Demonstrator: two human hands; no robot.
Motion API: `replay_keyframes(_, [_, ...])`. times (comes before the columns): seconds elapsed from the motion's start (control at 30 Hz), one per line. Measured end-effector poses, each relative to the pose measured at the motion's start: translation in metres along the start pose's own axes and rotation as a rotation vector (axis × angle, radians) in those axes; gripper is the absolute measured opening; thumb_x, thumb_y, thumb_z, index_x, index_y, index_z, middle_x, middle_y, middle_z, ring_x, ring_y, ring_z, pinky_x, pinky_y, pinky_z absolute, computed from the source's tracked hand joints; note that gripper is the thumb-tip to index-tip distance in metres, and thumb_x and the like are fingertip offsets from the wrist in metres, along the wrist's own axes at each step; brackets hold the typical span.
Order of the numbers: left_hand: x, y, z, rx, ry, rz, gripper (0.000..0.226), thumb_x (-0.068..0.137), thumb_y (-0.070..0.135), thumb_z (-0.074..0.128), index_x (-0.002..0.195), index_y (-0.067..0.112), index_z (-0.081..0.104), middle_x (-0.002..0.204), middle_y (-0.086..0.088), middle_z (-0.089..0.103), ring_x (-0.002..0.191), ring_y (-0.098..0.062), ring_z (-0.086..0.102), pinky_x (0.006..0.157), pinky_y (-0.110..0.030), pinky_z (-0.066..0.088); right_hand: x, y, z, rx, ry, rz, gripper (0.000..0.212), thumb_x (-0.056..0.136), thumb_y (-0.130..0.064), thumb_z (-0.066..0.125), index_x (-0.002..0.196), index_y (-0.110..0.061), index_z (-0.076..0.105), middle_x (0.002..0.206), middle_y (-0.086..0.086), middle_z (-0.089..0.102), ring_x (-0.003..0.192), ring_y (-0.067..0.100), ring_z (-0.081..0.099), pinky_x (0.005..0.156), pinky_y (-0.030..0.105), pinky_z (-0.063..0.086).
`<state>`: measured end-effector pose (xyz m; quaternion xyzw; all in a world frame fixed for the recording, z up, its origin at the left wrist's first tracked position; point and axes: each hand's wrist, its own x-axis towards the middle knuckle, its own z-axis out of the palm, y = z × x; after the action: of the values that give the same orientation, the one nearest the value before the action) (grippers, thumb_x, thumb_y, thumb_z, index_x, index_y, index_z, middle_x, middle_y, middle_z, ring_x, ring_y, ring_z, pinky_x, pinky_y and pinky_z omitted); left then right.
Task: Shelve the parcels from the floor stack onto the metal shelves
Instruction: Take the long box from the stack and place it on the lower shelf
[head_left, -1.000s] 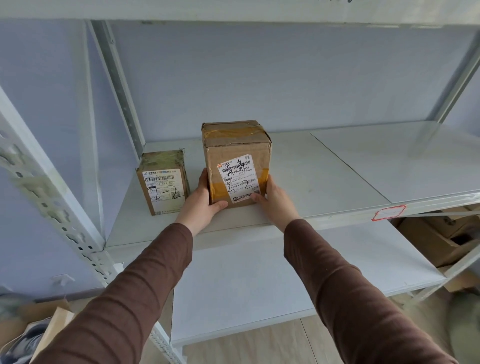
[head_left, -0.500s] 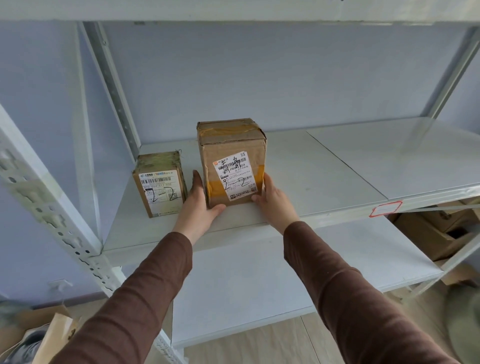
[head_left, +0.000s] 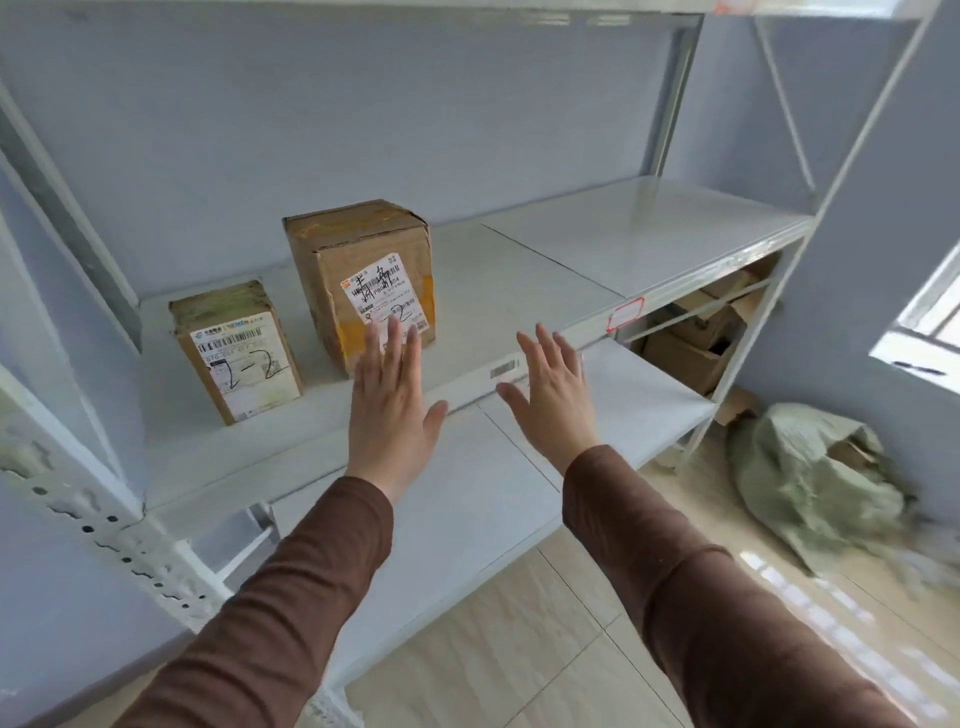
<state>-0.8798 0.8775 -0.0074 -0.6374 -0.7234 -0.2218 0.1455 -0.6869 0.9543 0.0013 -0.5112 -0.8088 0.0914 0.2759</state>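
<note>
Two cardboard parcels stand on the middle metal shelf (head_left: 519, 291). The taller brown parcel (head_left: 358, 270) has a white label with handwriting. A smaller parcel (head_left: 236, 348) marked "2-2" sits to its left. My left hand (head_left: 392, 405) hovers flat in front of the taller parcel, fingers spread, holding nothing. Level with it to the right, my right hand (head_left: 553, 397) is spread over the shelf's front edge, also empty. Neither hand touches a parcel.
A lower shelf (head_left: 519, 499) runs below. Cardboard boxes (head_left: 696, 332) sit on it at the right end. A green woven sack (head_left: 810, 478) lies on the tiled floor by the shelf's right post. A window (head_left: 930, 322) is at the right.
Both hands have let go of the taller parcel and drawn back toward me, fingers spread. The parcel stays on the shelf. My view has swung to the right.
</note>
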Motion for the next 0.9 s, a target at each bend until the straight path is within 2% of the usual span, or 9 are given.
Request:
replay_keyframes(0.13, [-0.011, 0.057, 0.015, -0.057, -0.161, 0.125, 0.084, 0.101, 0.039, 0.052, 0.163, 0.011, 0.001, 0.170, -0.012, -0.012, 0.156, -0.032, -0.017, 0.127, -0.045, -0.001, -0.063, 0.029, -0.033, -0.130, 0.044, 0.122, 0.068, 0.100, -0.045, 0.054, 0.159, -0.024, 0.026, 0.170, 0.004, 0.014, 0.157, 0.028, 0.005, 0.127, 0.047, 0.004])
replay_keyframes(0.3, [-0.032, 0.160, 0.028, -0.100, -0.319, 0.318, 0.084, 0.104, 0.047, 0.041, 0.162, 0.013, -0.011, 0.168, -0.009, -0.023, 0.154, -0.028, -0.025, 0.124, -0.042, -0.010, -0.149, 0.079, -0.084, -0.289, 0.124, 0.316, 0.069, 0.098, -0.044, 0.058, 0.157, -0.022, 0.030, 0.169, 0.006, 0.018, 0.157, 0.029, 0.008, 0.127, 0.051, 0.008])
replay_keyframes(0.47, [-0.080, 0.277, 0.027, -0.210, -0.412, 0.587, 0.084, 0.105, 0.049, 0.039, 0.161, 0.015, -0.013, 0.167, -0.007, -0.025, 0.153, -0.025, -0.027, 0.124, -0.041, -0.013, -0.254, 0.127, -0.140, -0.399, 0.193, 0.563, 0.073, 0.097, -0.046, 0.058, 0.159, -0.024, 0.027, 0.169, 0.004, 0.017, 0.157, 0.028, 0.007, 0.127, 0.051, 0.008])
replay_keyframes(0.57, [-0.124, 0.350, 0.020, -0.238, -0.444, 0.766, 0.084, 0.105, 0.051, 0.037, 0.161, 0.015, -0.014, 0.167, -0.008, -0.026, 0.152, -0.026, -0.029, 0.126, -0.044, -0.011, -0.330, 0.148, -0.175, -0.450, 0.233, 0.736, 0.074, 0.097, -0.049, 0.057, 0.159, -0.024, 0.026, 0.169, 0.004, 0.017, 0.157, 0.027, 0.006, 0.127, 0.050, 0.008])
replay_keyframes(0.7, [-0.204, 0.441, -0.001, -0.311, -0.507, 0.970, 0.085, 0.105, 0.052, 0.037, 0.161, 0.017, -0.016, 0.164, -0.005, -0.032, 0.148, -0.023, -0.035, 0.122, -0.042, -0.018, -0.443, 0.156, -0.221, -0.493, 0.280, 0.956, 0.073, 0.098, -0.048, 0.055, 0.159, -0.024, 0.024, 0.170, 0.005, 0.012, 0.157, 0.027, 0.003, 0.127, 0.050, 0.003])
replay_keyframes(0.9, [-0.350, 0.544, -0.063, -0.426, -0.541, 1.246, 0.083, 0.104, 0.050, 0.040, 0.162, 0.017, -0.010, 0.169, -0.004, -0.021, 0.153, -0.023, -0.027, 0.122, -0.038, -0.016, -0.619, 0.142, -0.279, -0.576, 0.341, 1.237, 0.072, 0.099, -0.049, 0.053, 0.159, -0.023, 0.023, 0.170, 0.006, 0.011, 0.157, 0.027, 0.006, 0.126, 0.049, 0.002])
